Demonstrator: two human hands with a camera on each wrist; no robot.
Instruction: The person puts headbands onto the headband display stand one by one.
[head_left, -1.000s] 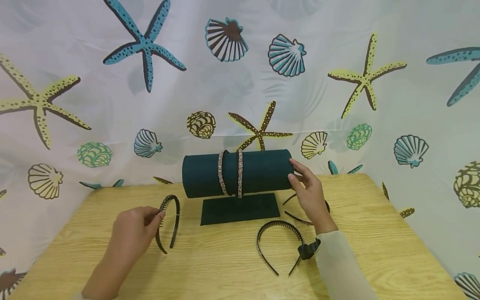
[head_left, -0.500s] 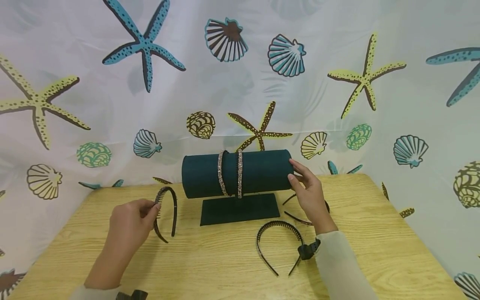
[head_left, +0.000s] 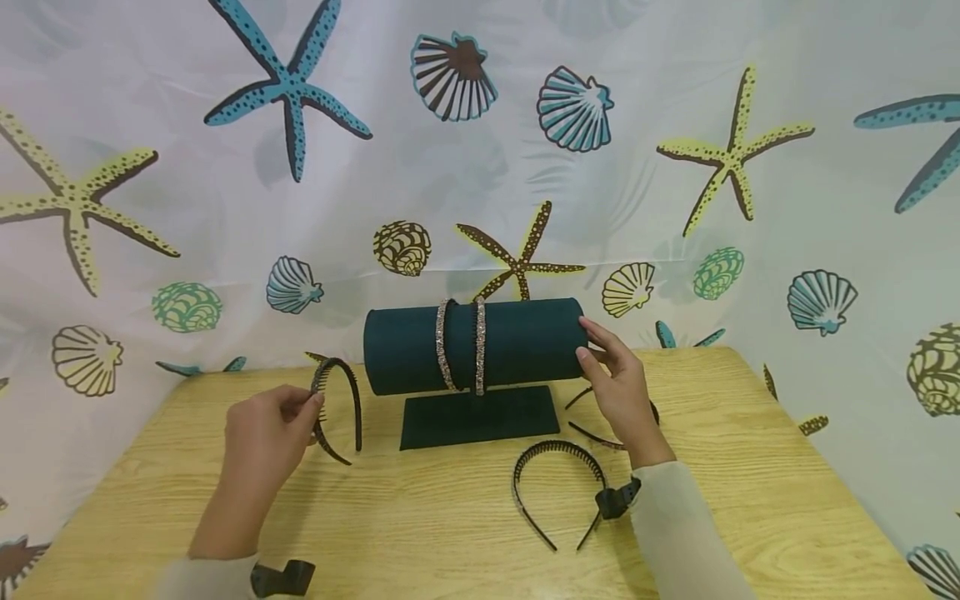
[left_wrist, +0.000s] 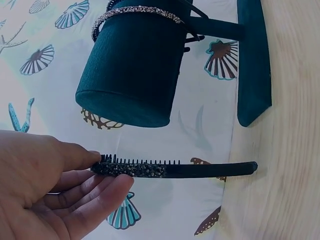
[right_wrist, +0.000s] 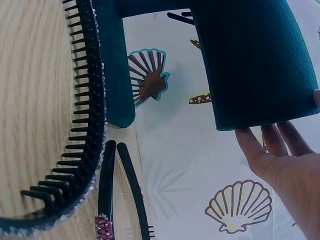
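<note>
My left hand [head_left: 266, 433] pinches a black toothed headband [head_left: 356, 404] upright, its ends pointing down, left of a dark teal display stand [head_left: 525, 337]. In the left wrist view, dark glitter covers part of the pinched headband [left_wrist: 150, 169], and the stand's roll end is just beyond it. My right hand [head_left: 618, 387] holds the right end of the roll, thumb and fingertips at its rim. Two rhinestone headbands, a left one [head_left: 442, 346] and a right one [head_left: 481, 346], sit side by side around the roll near its middle.
One sparkly toothed headband [head_left: 558, 446] lies on the wooden table [head_left: 420, 525] in front of the stand. Another headband [head_left: 592, 436] with pink stones lies partly hidden behind my right hand and wrist. A seashell-print cloth [head_left: 480, 183] hangs behind the table.
My left hand has lifted the headband away from me and turned it slightly, bringing it closer to the roll's left end. The right hand stays on the roll.
</note>
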